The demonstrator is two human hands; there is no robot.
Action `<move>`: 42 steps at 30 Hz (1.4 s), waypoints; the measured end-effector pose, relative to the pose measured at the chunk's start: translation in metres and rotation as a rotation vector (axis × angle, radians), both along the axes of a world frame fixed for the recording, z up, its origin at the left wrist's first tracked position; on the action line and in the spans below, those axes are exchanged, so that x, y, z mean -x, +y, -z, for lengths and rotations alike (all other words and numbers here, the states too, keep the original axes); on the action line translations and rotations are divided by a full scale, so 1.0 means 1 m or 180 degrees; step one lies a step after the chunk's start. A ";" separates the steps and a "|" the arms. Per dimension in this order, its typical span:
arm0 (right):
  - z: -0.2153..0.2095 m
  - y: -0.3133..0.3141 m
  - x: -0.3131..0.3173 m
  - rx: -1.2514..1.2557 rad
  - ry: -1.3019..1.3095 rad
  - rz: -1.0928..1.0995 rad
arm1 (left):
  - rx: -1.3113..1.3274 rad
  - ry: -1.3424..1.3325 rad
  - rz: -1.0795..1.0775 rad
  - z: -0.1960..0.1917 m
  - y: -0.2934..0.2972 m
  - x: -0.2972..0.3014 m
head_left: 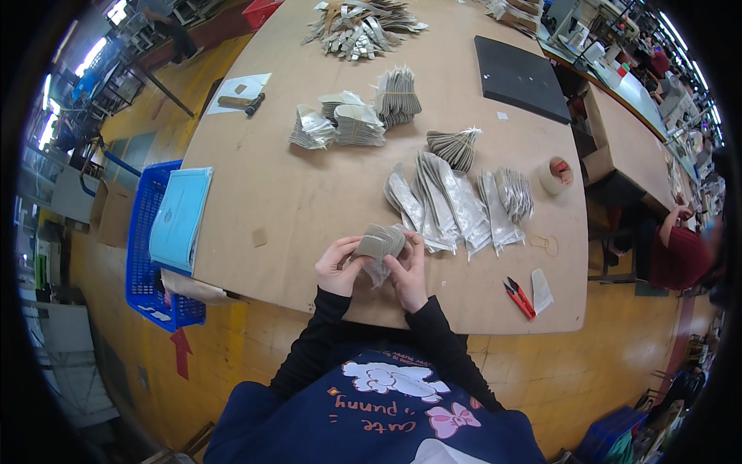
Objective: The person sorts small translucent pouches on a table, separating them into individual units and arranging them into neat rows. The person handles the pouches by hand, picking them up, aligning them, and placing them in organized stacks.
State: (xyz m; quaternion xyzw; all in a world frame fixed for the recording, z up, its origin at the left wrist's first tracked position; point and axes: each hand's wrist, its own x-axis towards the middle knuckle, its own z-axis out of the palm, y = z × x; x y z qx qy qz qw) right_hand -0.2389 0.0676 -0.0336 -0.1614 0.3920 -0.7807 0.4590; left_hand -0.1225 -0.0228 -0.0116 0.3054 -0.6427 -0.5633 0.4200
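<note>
Between my two hands, over the near part of the table, is a small stack of grey, flat cut pieces [380, 242] with rounded ends. My left hand [338, 263] grips the stack's left side, thumb and fingers closed on it. On the other side my right hand [408, 272] holds the same stack, its thumb against the near edge. Just beyond my right hand lie long silvery-grey strip bundles [448, 203]. Smaller bundles [516, 193] sit to their right, and a banded bundle [454, 147] lies behind them.
Red-handled snips [519, 298] and a pale cut piece [542, 290] lie near right, below a tape roll [556, 175]. Farther back are banded stacks [359, 124], a hammer [253, 105] and a black board [522, 79]. A blue basket [140, 263] stands at the table's left edge.
</note>
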 end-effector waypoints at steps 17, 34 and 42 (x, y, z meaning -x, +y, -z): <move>-0.005 -0.004 -0.002 -0.0275 0.0525 0.0141 | 0.0382 -0.0500 0.1266 -0.021 -0.024 -0.009; -0.008 0.000 -0.001 -0.0287 0.0499 -0.0024 | 0.2835 -0.2350 0.0590 -0.003 -0.174 -0.001; 0.000 0.000 0.000 -0.0175 0.0483 0.0011 | 0.2781 -0.3237 0.0874 0.052 -0.223 0.033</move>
